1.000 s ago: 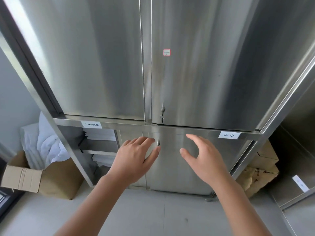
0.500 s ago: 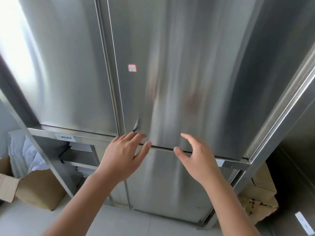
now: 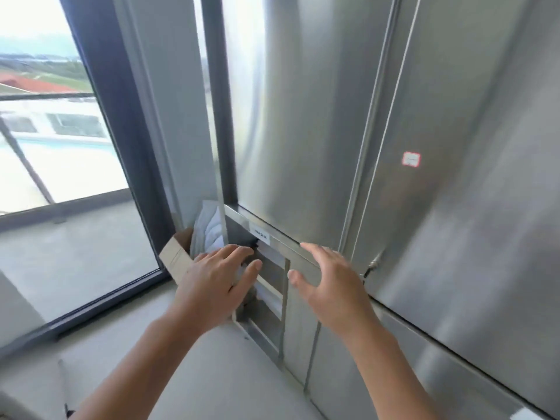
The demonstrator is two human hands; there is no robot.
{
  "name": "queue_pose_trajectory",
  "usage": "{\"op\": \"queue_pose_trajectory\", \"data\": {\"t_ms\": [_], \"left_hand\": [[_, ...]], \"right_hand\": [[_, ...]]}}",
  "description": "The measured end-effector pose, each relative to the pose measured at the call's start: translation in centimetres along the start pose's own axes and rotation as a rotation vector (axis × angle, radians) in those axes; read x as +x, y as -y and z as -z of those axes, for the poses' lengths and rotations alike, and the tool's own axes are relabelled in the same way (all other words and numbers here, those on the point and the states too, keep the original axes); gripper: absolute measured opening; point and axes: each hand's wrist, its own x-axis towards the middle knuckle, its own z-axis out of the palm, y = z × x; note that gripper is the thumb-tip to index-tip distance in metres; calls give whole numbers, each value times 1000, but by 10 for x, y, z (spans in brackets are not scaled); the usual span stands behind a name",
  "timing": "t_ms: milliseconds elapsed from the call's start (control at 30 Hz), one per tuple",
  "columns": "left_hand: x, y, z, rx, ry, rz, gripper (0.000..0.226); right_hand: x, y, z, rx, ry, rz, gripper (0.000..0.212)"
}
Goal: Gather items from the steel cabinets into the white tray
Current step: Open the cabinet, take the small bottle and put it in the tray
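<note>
A tall steel cabinet (image 3: 303, 116) fills the right of the head view, its upper doors closed. A small latch (image 3: 373, 265) sticks out at the seam of the right door. Below the left door an open lower compartment (image 3: 266, 286) shows shelves with folded white items. My left hand (image 3: 215, 286) hovers in front of that opening, fingers spread, holding nothing. My right hand (image 3: 330, 283) is raised beside it before the cabinet's middle rail, fingers apart and empty. No white tray is in view.
A cardboard box (image 3: 177, 256) with white cloth (image 3: 209, 231) in it stands between the cabinet and a large window (image 3: 60, 131) on the left. A white label (image 3: 260, 235) is on the rail. A red-edged sticker (image 3: 411, 159) marks the right door. Grey floor (image 3: 230, 374) lies below.
My view has swung left, bringing the window and the box into sight. Both hands stay raised and empty, now in front of the open lower-left compartment instead of the closed middle doors.
</note>
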Motion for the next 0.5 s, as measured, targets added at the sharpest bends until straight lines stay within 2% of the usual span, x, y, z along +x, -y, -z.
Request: {"op": "queue_pose_trajectory", "data": {"t_ms": [200,500], "left_hand": [[-13,79,26,82,-47,133,56],[51,199,19,40,-3,37,57]], "right_hand": [[44,45,-58,59,62,92,57],[108,74,-138,52,-25,-63,55]]}}
